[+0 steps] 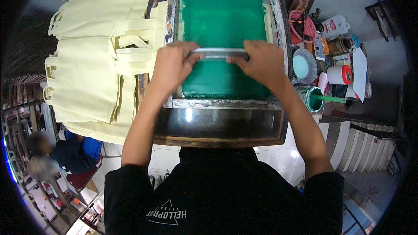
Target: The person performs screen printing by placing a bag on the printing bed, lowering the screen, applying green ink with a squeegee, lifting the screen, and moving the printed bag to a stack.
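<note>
A squeegee [220, 53] with a pale metal-looking handle lies crosswise over a screen printing frame [226, 103]. My left hand [173, 63] is closed round its left end and my right hand [265, 61] round its right end, thumbs on the near side. Wet green ink [224, 17] covers the mesh both beyond and before the squeegee. The blade's lower edge is hidden. Under the frame, pale yellow fabric shows at its left side. Stacked pale yellow tote bags [87, 65] lie left of the frame, some straps reaching toward it.
A dark glass-topped table [217, 126] carries the frame. To the right stand an open jar of green ink [312, 99] with a green stick, a clear bowl [304, 66], a pink basket [302, 27] and a white jug [336, 26]. Two people sit at the lower left.
</note>
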Available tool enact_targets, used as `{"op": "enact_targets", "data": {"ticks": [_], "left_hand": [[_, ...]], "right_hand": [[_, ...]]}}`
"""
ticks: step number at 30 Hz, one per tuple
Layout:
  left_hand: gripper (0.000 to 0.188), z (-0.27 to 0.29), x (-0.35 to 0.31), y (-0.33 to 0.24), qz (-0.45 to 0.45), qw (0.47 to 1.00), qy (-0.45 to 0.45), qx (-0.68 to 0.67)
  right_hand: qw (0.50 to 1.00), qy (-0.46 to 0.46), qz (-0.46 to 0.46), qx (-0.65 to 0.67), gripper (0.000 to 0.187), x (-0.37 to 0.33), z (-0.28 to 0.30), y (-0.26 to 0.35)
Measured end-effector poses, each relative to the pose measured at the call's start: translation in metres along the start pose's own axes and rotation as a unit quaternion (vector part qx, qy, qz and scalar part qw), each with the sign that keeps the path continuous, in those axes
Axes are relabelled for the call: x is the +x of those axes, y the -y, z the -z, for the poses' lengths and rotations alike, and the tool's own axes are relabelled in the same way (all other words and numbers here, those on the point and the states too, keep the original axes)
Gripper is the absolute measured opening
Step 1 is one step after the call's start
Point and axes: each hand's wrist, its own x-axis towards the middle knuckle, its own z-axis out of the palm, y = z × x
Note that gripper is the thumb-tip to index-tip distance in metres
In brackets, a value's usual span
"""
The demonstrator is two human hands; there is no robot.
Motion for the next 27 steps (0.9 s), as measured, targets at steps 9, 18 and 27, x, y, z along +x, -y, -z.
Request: {"op": "enact_targets", "data": {"ticks": [9, 18, 27], "left_hand": [[0.017, -0.01, -0.093, -0.017, -0.078, 0.996, -0.048, 0.003], [0.125, -0.014, -0.122, 0.011, -0.154, 0.97, -0.185, 0.042], [0.1, 0.037, -0.058, 0.009, 0.026, 0.916, -0.268, -0.298]], "right_hand": [[1.0, 0.004, 0.003, -0.022, 0.041, -0.083, 0.014, 0.047], [0.994, -0.092, 0.04, 0.037, 0.03, -0.085, 0.037, 0.046], [0.969, -0.245, 0.031, -0.02, 0.025, 0.038, 0.179, 0.034]]}}
